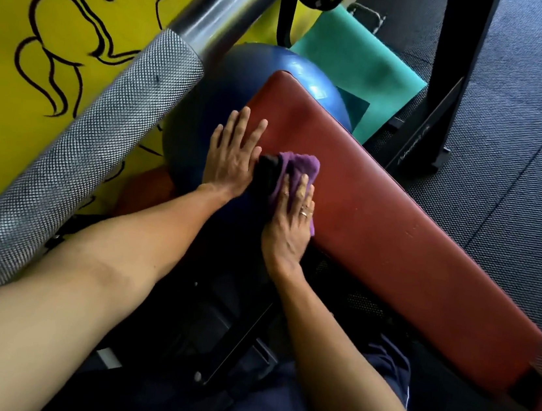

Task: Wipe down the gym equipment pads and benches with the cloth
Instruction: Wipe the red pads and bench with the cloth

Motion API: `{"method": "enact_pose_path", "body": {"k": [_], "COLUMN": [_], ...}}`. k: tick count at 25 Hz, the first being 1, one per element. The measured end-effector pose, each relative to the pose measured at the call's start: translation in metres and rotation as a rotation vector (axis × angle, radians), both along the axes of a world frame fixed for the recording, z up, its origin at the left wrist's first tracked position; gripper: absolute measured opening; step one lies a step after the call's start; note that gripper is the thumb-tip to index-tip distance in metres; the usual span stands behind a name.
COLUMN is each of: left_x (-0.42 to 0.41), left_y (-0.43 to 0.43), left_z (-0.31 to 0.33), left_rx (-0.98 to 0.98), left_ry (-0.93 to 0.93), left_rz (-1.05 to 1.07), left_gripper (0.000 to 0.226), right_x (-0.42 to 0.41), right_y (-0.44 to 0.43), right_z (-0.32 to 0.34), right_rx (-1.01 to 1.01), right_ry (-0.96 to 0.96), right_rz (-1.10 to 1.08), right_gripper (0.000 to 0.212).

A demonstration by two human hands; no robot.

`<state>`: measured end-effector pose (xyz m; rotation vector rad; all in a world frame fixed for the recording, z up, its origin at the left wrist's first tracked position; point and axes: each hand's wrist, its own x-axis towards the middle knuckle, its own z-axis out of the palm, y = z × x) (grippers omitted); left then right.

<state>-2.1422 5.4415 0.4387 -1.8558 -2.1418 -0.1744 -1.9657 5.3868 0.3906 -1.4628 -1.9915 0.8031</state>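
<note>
Your right grip (290,221) lay on the purple cloth (298,164), fingers nearly straight, and pressed it onto the red counter (379,225) at its near edge. Just beside it, your left grip (232,159) rested flat on the counter, fingers spread wide, holding nothing. To the left, a knurled bar (81,154) crossed the view. Behind the counter's far end stood a blue ball (245,65), and beyond it lay a green mat (355,65).
</note>
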Motion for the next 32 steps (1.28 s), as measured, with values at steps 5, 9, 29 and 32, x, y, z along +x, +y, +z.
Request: {"method": "enact_pose_path", "body": {"k": [5,9,29,32], "left_x": [0.006,0.005,0.071,0.085], "left_y": [-0.003,-0.005,0.066,0.083], "left_z": [-0.004,-0.008,-0.025,-0.025], "left_rx": [-0.008,0.004,-0.151,-0.19], "left_ry": [0.012,0.015,0.01,0.01], "left_rz": [0.043,0.015,-0.301,-0.325], "left_gripper": [0.054,0.053,0.054,0.055], "right_x": [0.039,-0.02,0.076,0.135], "right_y": [-0.021,0.019,0.045,0.024], "right_z": [-0.029,0.005,-0.023,-0.058], "right_rx": [-0.106,-0.123,-0.113,-0.13], "right_ry": [-0.037,-0.018,-0.147,-0.277], "right_rz": [-0.073,-0.005,0.076,0.031], "right_gripper": [0.101,0.099,0.071,0.069]}}
